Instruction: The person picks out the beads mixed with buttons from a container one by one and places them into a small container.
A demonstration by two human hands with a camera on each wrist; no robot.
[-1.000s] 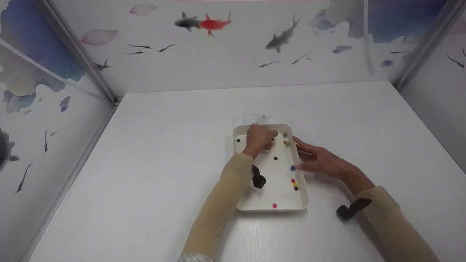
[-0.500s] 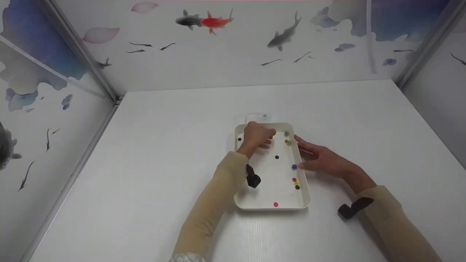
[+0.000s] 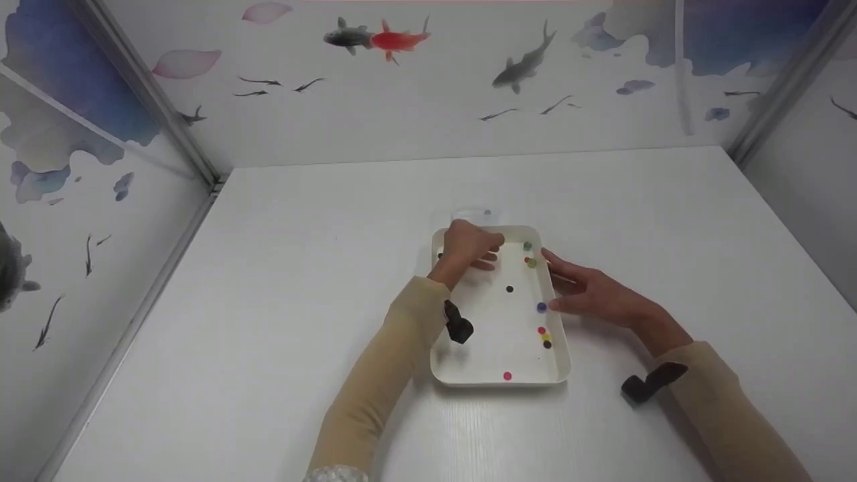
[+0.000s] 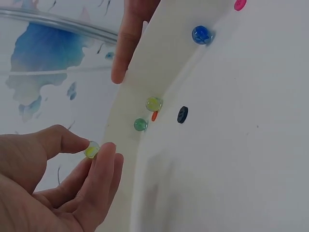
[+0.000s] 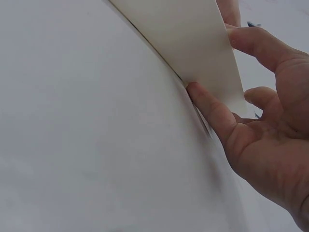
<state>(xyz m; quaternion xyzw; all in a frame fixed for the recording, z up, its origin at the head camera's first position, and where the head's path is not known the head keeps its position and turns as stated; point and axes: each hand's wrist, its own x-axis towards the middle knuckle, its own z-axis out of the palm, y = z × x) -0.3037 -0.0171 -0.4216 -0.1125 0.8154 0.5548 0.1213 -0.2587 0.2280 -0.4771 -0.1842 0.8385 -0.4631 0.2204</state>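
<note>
My left hand (image 3: 465, 244) is over the far end of a white tray (image 3: 482, 381). In the left wrist view its thumb and fingers pinch a clear marble with yellow inside (image 4: 91, 150). My right hand (image 3: 596, 294) lies along the tray's right side, fingers extended, fingertips against the outer wall and rim (image 5: 231, 63). Inside the tray are a blue marble (image 4: 201, 35), a yellow marble (image 4: 153, 104), a green marble (image 4: 140, 124), a black button (image 4: 182, 114), an orange-red piece (image 4: 154, 116) and pink buttons (image 3: 507, 376).
Just beyond the tray's far edge stands a clear container (image 3: 469, 214) with a small greenish piece (image 3: 487, 212) in it. Along the right inner wall sit a yellow piece (image 3: 546, 337) and a dark button (image 3: 548, 345). Patterned panels (image 3: 402, 120) enclose the white table (image 3: 301, 268).
My left hand has shifted left and slightly away toward the tray's far left corner, covering most of the black button there. The right hand stays at the tray's side.
</note>
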